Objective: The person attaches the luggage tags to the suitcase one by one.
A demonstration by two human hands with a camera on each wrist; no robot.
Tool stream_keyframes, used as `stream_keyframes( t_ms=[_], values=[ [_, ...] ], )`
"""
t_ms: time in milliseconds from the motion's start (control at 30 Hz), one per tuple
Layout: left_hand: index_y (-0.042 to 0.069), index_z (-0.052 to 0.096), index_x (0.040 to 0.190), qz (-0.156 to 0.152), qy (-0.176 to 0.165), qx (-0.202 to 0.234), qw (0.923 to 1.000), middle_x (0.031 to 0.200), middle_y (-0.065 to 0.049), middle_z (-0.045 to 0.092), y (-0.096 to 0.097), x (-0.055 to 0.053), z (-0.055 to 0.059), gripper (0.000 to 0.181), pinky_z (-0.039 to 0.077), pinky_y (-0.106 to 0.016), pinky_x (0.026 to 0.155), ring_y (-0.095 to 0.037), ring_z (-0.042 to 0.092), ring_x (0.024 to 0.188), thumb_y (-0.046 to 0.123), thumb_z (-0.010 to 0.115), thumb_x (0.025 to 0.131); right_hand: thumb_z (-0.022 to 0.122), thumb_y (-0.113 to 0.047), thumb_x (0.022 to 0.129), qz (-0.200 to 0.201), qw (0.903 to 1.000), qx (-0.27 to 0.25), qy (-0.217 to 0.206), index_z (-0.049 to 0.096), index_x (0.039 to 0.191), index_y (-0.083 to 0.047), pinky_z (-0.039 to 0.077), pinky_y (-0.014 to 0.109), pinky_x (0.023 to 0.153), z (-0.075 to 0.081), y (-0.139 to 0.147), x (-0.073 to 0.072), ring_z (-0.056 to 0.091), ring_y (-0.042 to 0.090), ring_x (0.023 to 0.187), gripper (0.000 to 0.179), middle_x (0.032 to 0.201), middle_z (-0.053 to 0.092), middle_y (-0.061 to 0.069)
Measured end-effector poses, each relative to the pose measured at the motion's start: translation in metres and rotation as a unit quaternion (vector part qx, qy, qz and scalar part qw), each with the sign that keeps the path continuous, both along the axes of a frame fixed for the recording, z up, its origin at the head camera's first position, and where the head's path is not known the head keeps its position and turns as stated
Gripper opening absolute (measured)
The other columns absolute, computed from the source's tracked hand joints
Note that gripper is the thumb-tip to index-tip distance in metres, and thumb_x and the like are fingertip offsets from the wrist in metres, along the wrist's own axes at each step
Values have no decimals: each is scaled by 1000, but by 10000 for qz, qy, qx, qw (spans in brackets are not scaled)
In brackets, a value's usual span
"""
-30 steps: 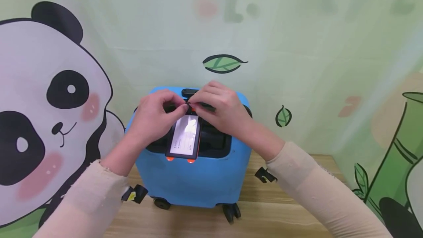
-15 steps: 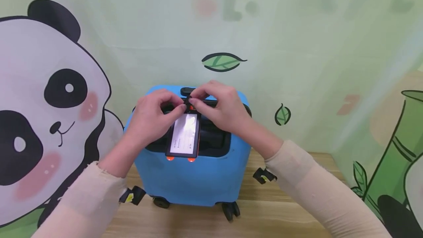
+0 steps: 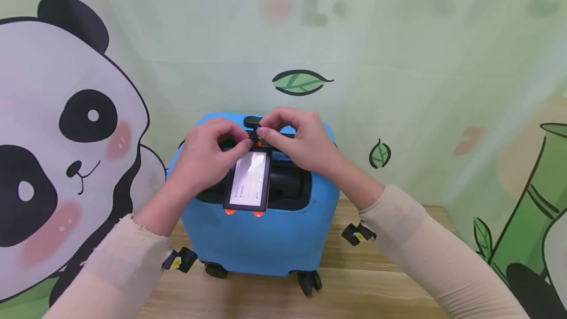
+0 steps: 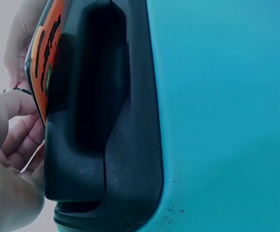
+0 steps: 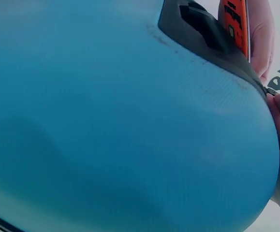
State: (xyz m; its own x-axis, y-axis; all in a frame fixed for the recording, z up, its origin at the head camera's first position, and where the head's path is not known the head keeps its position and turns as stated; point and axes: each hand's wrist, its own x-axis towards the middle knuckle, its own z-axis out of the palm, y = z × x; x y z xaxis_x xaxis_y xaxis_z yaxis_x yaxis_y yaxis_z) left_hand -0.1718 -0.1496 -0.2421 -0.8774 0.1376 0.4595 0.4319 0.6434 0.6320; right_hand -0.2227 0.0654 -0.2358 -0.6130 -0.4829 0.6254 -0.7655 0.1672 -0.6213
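Note:
A luggage tag (image 3: pixel 249 181) with a white card and black frame lies over the dark handle recess of a blue suitcase (image 3: pixel 259 245). Its orange back (image 4: pixel 50 58) shows in the left wrist view. At the tag's top end, the left hand (image 3: pixel 205 156) pinches a thin black strap (image 3: pixel 255 135) between thumb and index finger. Just to the right and slightly higher, the right hand (image 3: pixel 305 142) pinches the strap's other part with thumb and index finger. How the strap runs between the fingertips is too small to tell.
The suitcase stands upright on black wheels (image 3: pixel 305 282) on a wooden surface (image 3: pixel 367 284). A black telescopic handle grip (image 3: pixel 252 121) sits at its top rear. Behind it hangs a printed backdrop (image 3: pixel 421 63) with a panda. Black camera mounts (image 3: pixel 179 260) stick out below the wrists.
The right hand's fingertips have drawn a little up and right, away from the left fingertips, and its fingers have arched more. The left hand keeps its pinch almost in place.

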Motion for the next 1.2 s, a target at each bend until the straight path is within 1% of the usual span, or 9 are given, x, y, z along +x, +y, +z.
stream_keyframes(
  t_ms=[200, 333, 433, 533, 733, 967, 1100, 1200],
  values=[
    [7, 78, 104, 1, 58, -134, 9999, 106, -10, 73, -1, 0, -1, 11, 51, -49, 94, -30, 62, 106, 16, 73, 101, 75, -8, 99, 14, 9993, -82, -363, 77, 106, -1, 59, 35, 84, 1, -1, -1, 70, 18, 89, 10, 96, 78, 6],
    [6, 79, 105, 8, 153, -112, 9998, 107, -11, 74, -2, 0, -2, 11, 51, -48, 92, -30, 62, 105, 15, 74, 101, 74, -8, 99, 16, 9986, -110, -511, 77, 106, 0, 57, 34, 84, 2, -2, -2, 70, 21, 89, 10, 96, 78, 8],
    [6, 79, 106, 0, 177, -32, 9998, 107, -11, 74, -3, 0, -3, 12, 51, -48, 92, -30, 62, 104, 15, 74, 101, 74, -7, 99, 53, 9985, -122, -532, 76, 106, 0, 56, 34, 83, 3, -3, -2, 69, 22, 87, 10, 96, 77, 9],
    [5, 78, 107, -53, 123, 46, 9999, 108, -11, 73, -3, -1, -3, 12, 51, -48, 93, -30, 62, 104, 16, 74, 102, 74, -7, 100, 96, 9984, -141, -539, 76, 106, 1, 56, 33, 83, 3, -2, -3, 69, 22, 87, 11, 95, 77, 9],
    [6, 77, 103, -169, 35, 38, 9998, 105, -10, 72, -1, -2, -1, 10, 52, -49, 98, -29, 61, 106, 14, 73, 102, 73, -7, 100, 157, 9980, -231, -573, 75, 106, 1, 57, 35, 84, 1, 0, -3, 68, 23, 88, 11, 95, 76, 9],
    [6, 77, 100, -167, 113, -84, 9998, 103, -10, 70, 2, -2, -1, 9, 52, -50, 98, -29, 60, 107, 14, 72, 101, 73, -8, 100, 86, 9966, -326, -753, 75, 107, 2, 57, 37, 86, 2, 3, -3, 68, 25, 89, 12, 95, 76, 10],
    [6, 76, 99, -150, 126, -89, 9998, 104, -10, 70, 2, -3, -4, 9, 52, -50, 98, -29, 60, 106, 14, 72, 101, 73, -9, 100, 25, 9967, -284, -754, 76, 107, 1, 57, 38, 85, 3, 3, -4, 69, 25, 88, 12, 96, 76, 9],
    [6, 76, 100, -142, 149, -62, 9998, 105, -10, 70, 1, -3, -6, 9, 52, -49, 97, -29, 60, 106, 14, 72, 101, 74, -10, 100, -61, 9972, -222, -717, 76, 108, 0, 57, 36, 83, 3, 1, -7, 69, 24, 87, 13, 97, 77, 8]
  ],
)
